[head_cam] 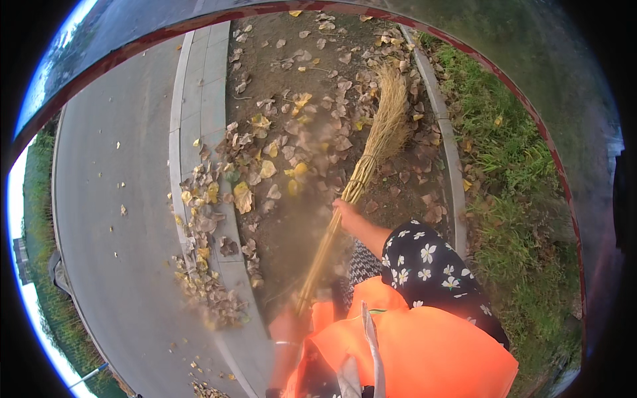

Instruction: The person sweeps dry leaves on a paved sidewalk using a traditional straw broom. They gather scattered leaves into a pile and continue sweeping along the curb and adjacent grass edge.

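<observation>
A long twig broom point(383, 124) slants across the dirt strip, its bristles among dry leaves at the upper right. Around the lower part of its bound stalks my right hand point(350, 216) is closed, the arm in a black sleeve with white flowers. My left hand point(288, 323), partly blurred, grips near the top end of the handle, close to my body; a light band circles that wrist. Brown and yellow fallen leaves point(298, 124) lie scattered over the dirt. More leaves form a heap point(209, 258) across the pale stone kerb point(214, 89).
A grey asphalt road point(129, 149) with a few loose leaves runs along the left. On the right, a narrow concrete edging point(443, 114) separates the dirt from green grass point(512, 164). My orange vest point(413, 348) fills the bottom. A dark red curved rim point(308, 6) crosses the view.
</observation>
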Demonstrator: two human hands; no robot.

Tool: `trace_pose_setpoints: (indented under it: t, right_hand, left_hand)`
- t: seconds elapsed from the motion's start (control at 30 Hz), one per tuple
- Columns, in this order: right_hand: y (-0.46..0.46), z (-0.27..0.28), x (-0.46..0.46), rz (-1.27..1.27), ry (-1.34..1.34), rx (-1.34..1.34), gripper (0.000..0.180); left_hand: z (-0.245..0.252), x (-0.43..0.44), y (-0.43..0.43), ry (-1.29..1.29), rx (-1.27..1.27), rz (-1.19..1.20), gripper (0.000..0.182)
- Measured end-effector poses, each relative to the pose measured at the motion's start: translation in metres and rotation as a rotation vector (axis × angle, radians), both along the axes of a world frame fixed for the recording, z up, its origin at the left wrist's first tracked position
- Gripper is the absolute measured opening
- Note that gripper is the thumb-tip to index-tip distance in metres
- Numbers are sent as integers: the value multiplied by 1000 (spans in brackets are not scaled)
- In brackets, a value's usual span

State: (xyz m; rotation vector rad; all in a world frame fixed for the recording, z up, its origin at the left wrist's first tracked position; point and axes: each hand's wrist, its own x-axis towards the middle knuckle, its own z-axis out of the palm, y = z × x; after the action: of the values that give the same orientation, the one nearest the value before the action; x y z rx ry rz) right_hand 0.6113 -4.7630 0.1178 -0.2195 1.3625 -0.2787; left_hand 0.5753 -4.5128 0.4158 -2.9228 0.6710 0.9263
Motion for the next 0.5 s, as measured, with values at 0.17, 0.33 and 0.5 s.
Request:
trace_pose_setpoints:
  t: [0.17,0.33,0.5]
  right_hand:
    - [153,92,-51,424,-532,256,21]
    - [137,124,-77,609,-575,27,34]
    - [-53,63,-52,9,-285,5,16]
  left_hand:
    - [74,-14,144,241,341,312,47]
    - [43,-14,178,219,319,200,45]
    - [-62,17,14,26,-21,-99,39]
